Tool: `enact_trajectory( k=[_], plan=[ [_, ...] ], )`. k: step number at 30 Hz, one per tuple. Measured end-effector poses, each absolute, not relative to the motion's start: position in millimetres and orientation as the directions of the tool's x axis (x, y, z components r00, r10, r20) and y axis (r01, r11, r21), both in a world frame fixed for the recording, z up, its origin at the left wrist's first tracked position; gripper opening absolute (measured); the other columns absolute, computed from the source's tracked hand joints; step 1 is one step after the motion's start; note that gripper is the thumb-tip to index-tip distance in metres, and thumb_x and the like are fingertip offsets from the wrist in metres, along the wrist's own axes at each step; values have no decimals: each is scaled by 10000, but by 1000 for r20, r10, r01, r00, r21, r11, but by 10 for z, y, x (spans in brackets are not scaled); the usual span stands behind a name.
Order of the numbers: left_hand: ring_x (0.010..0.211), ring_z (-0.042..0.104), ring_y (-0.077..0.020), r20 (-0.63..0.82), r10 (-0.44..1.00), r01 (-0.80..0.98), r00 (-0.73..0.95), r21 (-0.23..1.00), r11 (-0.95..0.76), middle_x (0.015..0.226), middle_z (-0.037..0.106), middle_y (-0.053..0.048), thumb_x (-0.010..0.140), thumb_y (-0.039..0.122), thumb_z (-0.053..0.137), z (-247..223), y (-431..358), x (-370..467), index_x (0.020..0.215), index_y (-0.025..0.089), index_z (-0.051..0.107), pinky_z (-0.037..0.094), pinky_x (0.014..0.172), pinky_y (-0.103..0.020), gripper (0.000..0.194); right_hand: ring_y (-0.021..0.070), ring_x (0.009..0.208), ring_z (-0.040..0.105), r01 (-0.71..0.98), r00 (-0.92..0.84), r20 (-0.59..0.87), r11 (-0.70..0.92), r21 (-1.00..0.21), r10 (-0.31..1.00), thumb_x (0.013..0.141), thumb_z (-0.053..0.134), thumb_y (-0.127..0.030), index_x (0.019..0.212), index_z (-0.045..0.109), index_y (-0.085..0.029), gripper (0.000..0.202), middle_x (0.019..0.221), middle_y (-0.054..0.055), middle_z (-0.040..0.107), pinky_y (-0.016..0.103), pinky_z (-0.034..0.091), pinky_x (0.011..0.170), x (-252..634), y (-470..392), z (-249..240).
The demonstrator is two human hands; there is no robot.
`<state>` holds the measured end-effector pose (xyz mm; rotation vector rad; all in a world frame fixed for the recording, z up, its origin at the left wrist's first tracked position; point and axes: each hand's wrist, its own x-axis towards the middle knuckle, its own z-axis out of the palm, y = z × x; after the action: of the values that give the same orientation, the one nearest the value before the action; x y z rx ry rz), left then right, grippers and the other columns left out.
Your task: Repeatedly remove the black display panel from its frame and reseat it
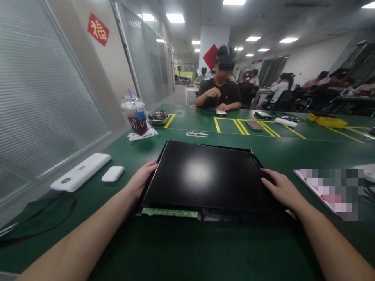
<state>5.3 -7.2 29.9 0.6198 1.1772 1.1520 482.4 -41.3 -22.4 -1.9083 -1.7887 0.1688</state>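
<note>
Glossy black screen panel (205, 177) with a green circuit strip (170, 212) along its near edge. Dark green tabletop (187, 249) marked with yellow lines (246, 125). White power bank (80, 171), white case (113, 173). Dark red drink in a clear cup (136, 117), blue straw.
</note>
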Motion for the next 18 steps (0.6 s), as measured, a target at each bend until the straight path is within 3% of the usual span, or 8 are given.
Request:
enact_trajectory(
  k=[5, 7, 11, 15, 18],
  plan=[
    [442, 670, -195, -323, 940, -290, -108, 915, 281, 665, 739, -3, 744, 66, 792, 289, -109, 13, 1556, 230, 386, 557, 441, -274, 923, 326, 1200, 660, 929, 37, 307, 80, -360, 951, 905, 467, -481, 1225, 704, -173, 503, 1275, 154, 720, 528, 470, 1081, 4828, -395, -319],
    [460, 673, -194, -297, 949, -266, -103, 928, 261, 659, 740, -19, 764, 99, 792, 289, -130, 16, 1499, 209, 474, 551, 453, -269, 809, 325, 1194, 661, 939, 27, 314, 84, -333, 949, 913, 458, -475, 1216, 715, -178, 496, 1269, 155, 720, 526, 476, 1073, 4836, -384, -351],
    [504, 690, -186, -310, 949, -244, -66, 927, 286, 683, 755, -53, 719, 52, 750, 302, -139, 32, 1162, 133, 719, 543, 476, -245, 452, 347, 1233, 635, 961, 37, 305, 50, -271, 952, 920, 439, -462, 1222, 732, -149, 524, 1290, 186, 703, 531, 463, 1086, 4827, -376, -386],
    [478, 669, -174, -330, 943, -273, -39, 912, 307, 669, 752, -49, 613, -17, 587, 330, -120, 30, 1005, 109, 761, 527, 451, -237, 447, 349, 1255, 625, 969, 37, 289, 37, -245, 957, 929, 437, -444, 1233, 735, -154, 515, 1299, 185, 699, 526, 455, 1097, 4810, -378, -385],
    [573, 719, -205, -320, 943, -307, -88, 910, 280, 687, 758, -63, 659, 56, 591, 361, -134, 51, 929, 118, 753, 571, 522, -263, 321, 349, 1251, 628, 968, 31, 286, 43, -248, 958, 932, 444, -435, 1236, 735, -160, 503, 1298, 192, 697, 528, 467, 1081, 4806, -372, -385]
  ],
)
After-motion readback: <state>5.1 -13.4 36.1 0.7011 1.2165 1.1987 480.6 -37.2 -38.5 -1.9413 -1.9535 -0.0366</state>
